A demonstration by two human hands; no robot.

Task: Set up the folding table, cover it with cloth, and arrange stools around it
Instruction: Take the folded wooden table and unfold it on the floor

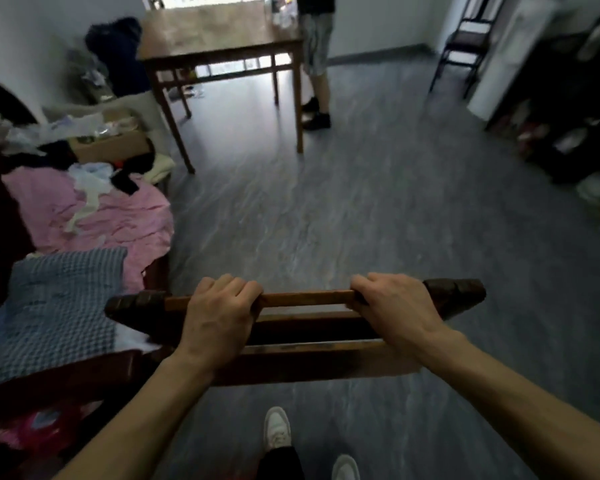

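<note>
head | my left hand and right hand each curl their fingers over the top rail of a wooden stool, carried above the floor; bed edge close on my left | worktop far ahead, open floor between

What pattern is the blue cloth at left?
The blue cloth shows a small checked weave, seen in the head view.
</note>
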